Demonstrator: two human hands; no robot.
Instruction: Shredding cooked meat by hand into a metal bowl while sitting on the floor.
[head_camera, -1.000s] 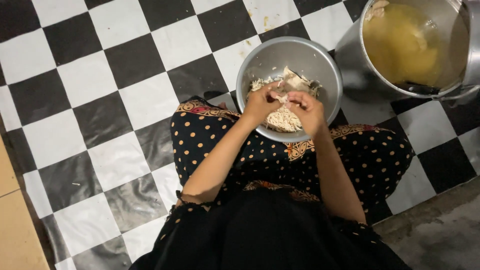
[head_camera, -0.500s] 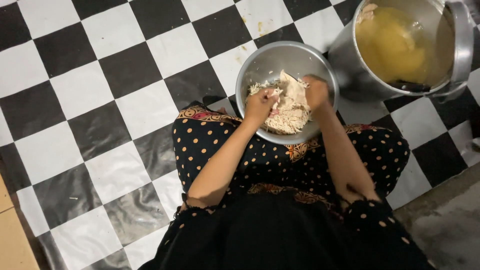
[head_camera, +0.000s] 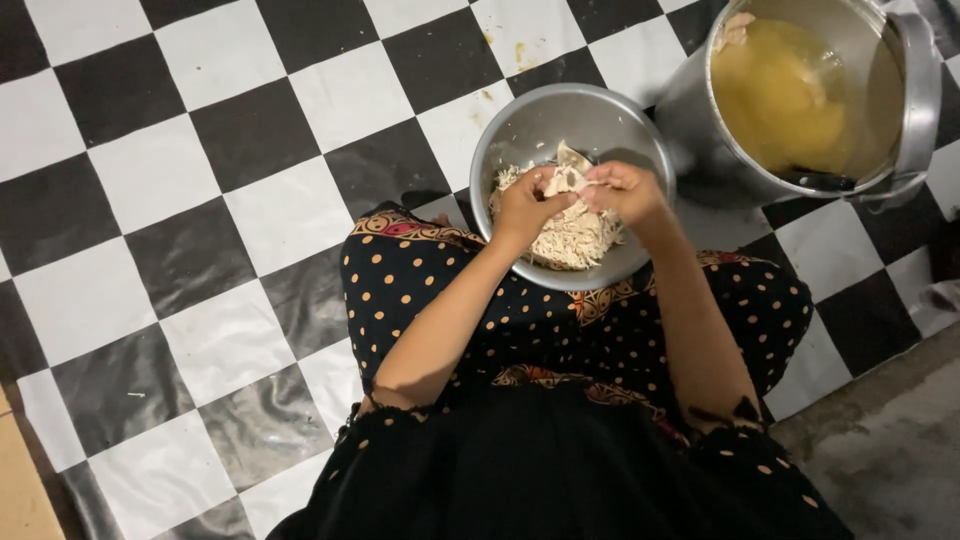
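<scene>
Nearest the camera, the lap in black dotted cloth (head_camera: 590, 330) carried the metal bowl (head_camera: 600, 125) at its far edge. Above the bowl's near half, the left hand (head_camera: 525, 205) and right hand (head_camera: 625, 190) met, both pinching one pale piece of cooked meat (head_camera: 568, 178) between them, equally near it. Shredded meat (head_camera: 572, 240) lay heaped directly below. Beyond, to the right, the large pot of yellow broth (head_camera: 790, 90) stood just beside the bowl; checkered floor (head_camera: 250, 130) lay to the left.
</scene>
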